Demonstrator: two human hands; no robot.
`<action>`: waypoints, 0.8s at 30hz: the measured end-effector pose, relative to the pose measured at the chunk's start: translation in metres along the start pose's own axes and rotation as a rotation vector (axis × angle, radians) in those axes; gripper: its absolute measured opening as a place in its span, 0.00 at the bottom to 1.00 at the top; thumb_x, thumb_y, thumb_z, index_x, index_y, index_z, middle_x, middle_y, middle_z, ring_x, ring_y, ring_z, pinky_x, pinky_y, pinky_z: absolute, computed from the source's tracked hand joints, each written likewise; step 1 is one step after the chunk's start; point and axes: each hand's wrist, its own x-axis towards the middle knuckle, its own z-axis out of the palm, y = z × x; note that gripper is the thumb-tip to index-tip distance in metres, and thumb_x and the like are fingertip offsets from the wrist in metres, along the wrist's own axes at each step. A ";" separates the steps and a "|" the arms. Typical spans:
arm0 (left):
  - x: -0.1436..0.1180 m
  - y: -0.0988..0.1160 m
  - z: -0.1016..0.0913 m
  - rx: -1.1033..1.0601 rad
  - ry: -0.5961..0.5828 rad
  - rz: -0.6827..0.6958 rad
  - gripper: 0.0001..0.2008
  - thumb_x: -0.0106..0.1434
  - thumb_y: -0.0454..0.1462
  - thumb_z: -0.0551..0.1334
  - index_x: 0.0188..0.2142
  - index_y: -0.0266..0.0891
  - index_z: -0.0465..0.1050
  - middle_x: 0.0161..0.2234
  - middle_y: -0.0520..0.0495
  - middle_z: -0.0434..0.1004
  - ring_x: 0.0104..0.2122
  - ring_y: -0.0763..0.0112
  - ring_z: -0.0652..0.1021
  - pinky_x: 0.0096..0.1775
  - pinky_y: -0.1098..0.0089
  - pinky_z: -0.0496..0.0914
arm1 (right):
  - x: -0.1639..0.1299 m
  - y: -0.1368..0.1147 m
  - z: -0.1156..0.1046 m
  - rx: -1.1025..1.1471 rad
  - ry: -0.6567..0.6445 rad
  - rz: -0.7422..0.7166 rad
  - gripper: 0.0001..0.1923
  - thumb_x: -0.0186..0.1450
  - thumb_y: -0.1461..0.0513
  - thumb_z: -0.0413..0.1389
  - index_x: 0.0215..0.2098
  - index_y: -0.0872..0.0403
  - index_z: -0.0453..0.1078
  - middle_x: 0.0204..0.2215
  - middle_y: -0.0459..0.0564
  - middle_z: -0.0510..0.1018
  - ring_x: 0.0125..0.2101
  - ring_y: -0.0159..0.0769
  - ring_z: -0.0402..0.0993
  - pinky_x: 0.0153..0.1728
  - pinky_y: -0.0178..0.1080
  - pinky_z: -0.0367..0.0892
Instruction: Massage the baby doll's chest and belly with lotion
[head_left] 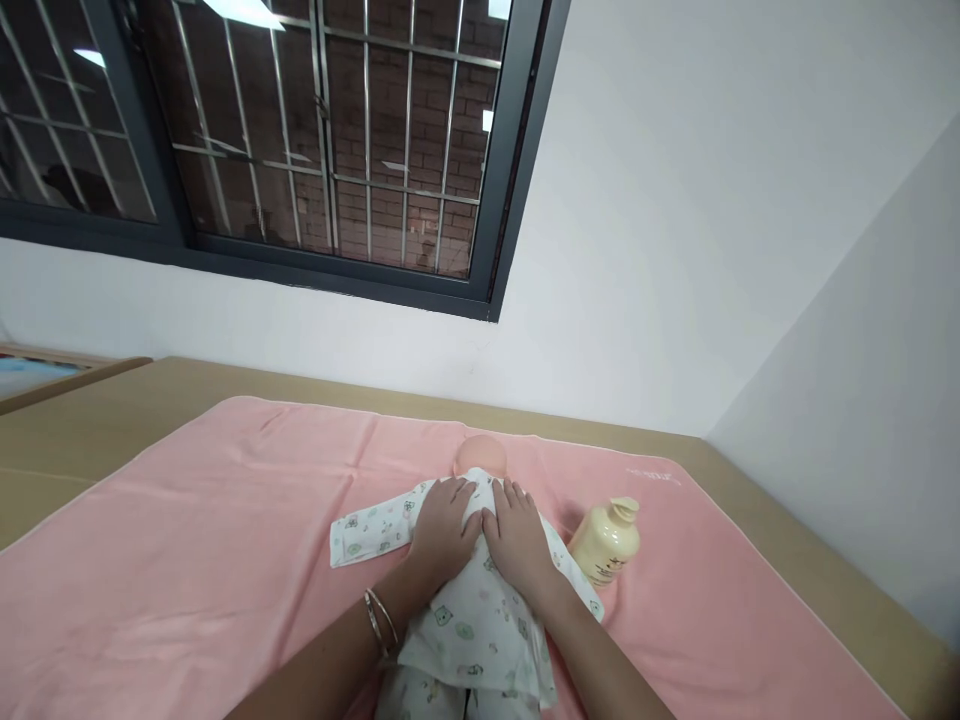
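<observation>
Both wrists crossed the doll; my left hand and right hand pressed flat, fingers spread, grasping nothing, on its chest. Just right of the doll stood a lotion bottle.

A towel lies spread on the table, which stands against the wall below the window. A doll in printed clothing lies on the towel, head away from the person. The left hand and right hand rest flat, side by side, on the doll's chest. A pump bottle lies on the towel just right of the doll.
</observation>
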 end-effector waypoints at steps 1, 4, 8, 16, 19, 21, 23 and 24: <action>0.000 0.000 0.000 -0.015 -0.009 0.034 0.17 0.62 0.37 0.54 0.50 0.37 0.69 0.48 0.40 0.73 0.48 0.57 0.72 0.52 0.55 0.67 | -0.002 -0.003 0.002 -0.012 0.008 -0.009 0.27 0.70 0.60 0.40 0.65 0.61 0.54 0.63 0.61 0.59 0.63 0.47 0.53 0.63 0.49 0.44; -0.003 0.000 0.000 -0.021 0.013 -0.002 0.15 0.62 0.36 0.53 0.47 0.38 0.71 0.45 0.40 0.75 0.45 0.59 0.74 0.49 0.57 0.69 | -0.012 -0.010 0.004 -0.044 0.027 0.005 0.27 0.69 0.61 0.40 0.64 0.61 0.57 0.61 0.61 0.63 0.62 0.47 0.56 0.62 0.48 0.46; -0.003 -0.006 0.004 0.007 0.021 -0.143 0.16 0.61 0.39 0.55 0.47 0.38 0.71 0.43 0.39 0.75 0.44 0.57 0.74 0.47 0.56 0.70 | -0.011 -0.004 0.002 -0.027 0.020 0.086 0.30 0.69 0.55 0.42 0.63 0.65 0.57 0.60 0.66 0.64 0.61 0.52 0.57 0.61 0.49 0.50; -0.004 -0.013 0.009 -0.152 0.016 -0.044 0.16 0.66 0.40 0.52 0.49 0.42 0.72 0.49 0.42 0.75 0.50 0.60 0.73 0.54 0.54 0.68 | -0.001 0.003 0.004 0.050 0.064 -0.079 0.27 0.69 0.58 0.42 0.64 0.59 0.57 0.63 0.59 0.61 0.62 0.46 0.55 0.62 0.48 0.47; -0.008 -0.012 0.010 -0.140 0.064 -0.078 0.14 0.65 0.41 0.53 0.45 0.42 0.73 0.47 0.43 0.77 0.48 0.60 0.75 0.53 0.55 0.69 | -0.008 -0.004 0.005 -0.001 0.094 -0.035 0.24 0.69 0.60 0.41 0.60 0.58 0.62 0.58 0.60 0.68 0.58 0.47 0.62 0.60 0.47 0.51; -0.009 -0.011 0.009 -0.095 0.065 -0.136 0.15 0.64 0.41 0.54 0.46 0.41 0.73 0.47 0.42 0.77 0.48 0.59 0.75 0.53 0.54 0.69 | -0.010 -0.006 0.004 -0.015 0.099 0.015 0.23 0.69 0.59 0.42 0.58 0.59 0.65 0.55 0.61 0.71 0.56 0.48 0.64 0.58 0.46 0.53; -0.007 -0.012 0.008 -0.057 0.027 -0.185 0.17 0.63 0.42 0.55 0.48 0.39 0.72 0.47 0.41 0.76 0.49 0.57 0.74 0.52 0.54 0.69 | -0.008 -0.003 0.002 0.005 0.100 0.045 0.23 0.69 0.57 0.44 0.56 0.59 0.66 0.53 0.61 0.72 0.55 0.49 0.64 0.57 0.46 0.54; -0.005 -0.012 0.008 -0.044 0.000 -0.200 0.18 0.63 0.42 0.55 0.49 0.38 0.71 0.47 0.40 0.76 0.49 0.57 0.74 0.52 0.54 0.69 | -0.007 -0.002 0.002 0.024 0.102 0.043 0.22 0.68 0.56 0.44 0.55 0.59 0.67 0.52 0.61 0.72 0.55 0.49 0.64 0.56 0.46 0.54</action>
